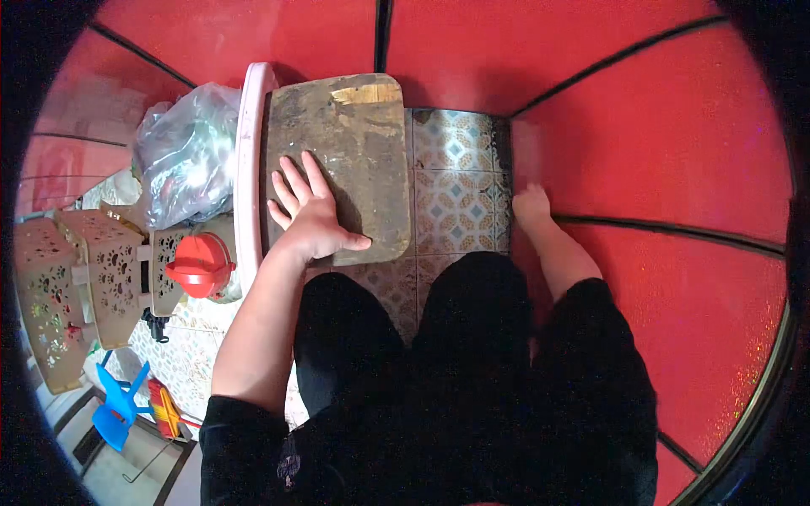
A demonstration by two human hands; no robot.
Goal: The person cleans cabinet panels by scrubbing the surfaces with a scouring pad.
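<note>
My left hand (314, 221) lies on a worn brown wooden board (371, 169) with rounded corners, its fingers spread and its palm down. The board stands or lies against a pale pink rim (249, 169) on its left side. My right hand (531, 204) is at the red tiled wall (658, 126), by the edge of the patterned floor. Its fingers look curled, and whether they hold anything is hidden.
Patterned floor tiles (456, 202) show between the board and wall. At the left are a clear plastic bag (190, 152), a red-lidded container (201, 265), beige perforated baskets (105, 270) and a blue chair-like item (118, 409). My knees are just below the board.
</note>
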